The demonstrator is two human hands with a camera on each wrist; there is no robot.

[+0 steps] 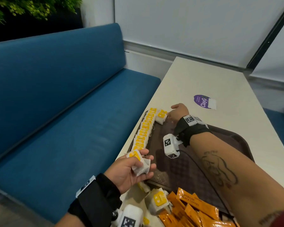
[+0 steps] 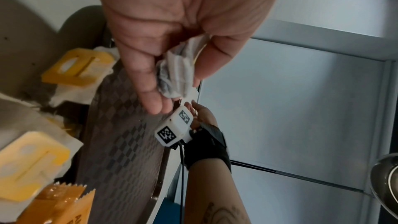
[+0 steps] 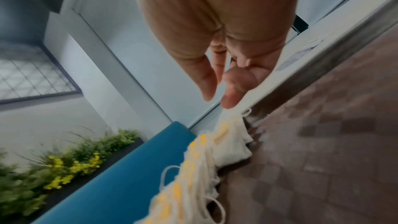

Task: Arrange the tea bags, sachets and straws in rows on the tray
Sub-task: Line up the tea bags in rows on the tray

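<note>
A brown checkered tray (image 1: 187, 167) lies on the white table. Along its left edge runs a row of white tea bags with yellow tags (image 1: 143, 130). One more tea bag (image 1: 161, 117) sits at the far end, starting a second row. My right hand (image 1: 170, 114) reaches to that far corner, its fingers straight and its fingertips (image 3: 230, 101) touching this bag. My left hand (image 1: 138, 167) hovers over the tray's near left corner and holds a small stack of tea bags (image 1: 140, 163), seen crumpled between thumb and fingers as tea bags (image 2: 176, 76) in the left wrist view.
Loose tea bags (image 1: 158, 200) and orange coffee sachets (image 1: 192, 208) lie piled at the tray's near edge. A purple sticker (image 1: 203, 101) is on the table beyond. A blue bench (image 1: 64, 104) runs along the left. The tray's middle (image 2: 127, 134) is bare.
</note>
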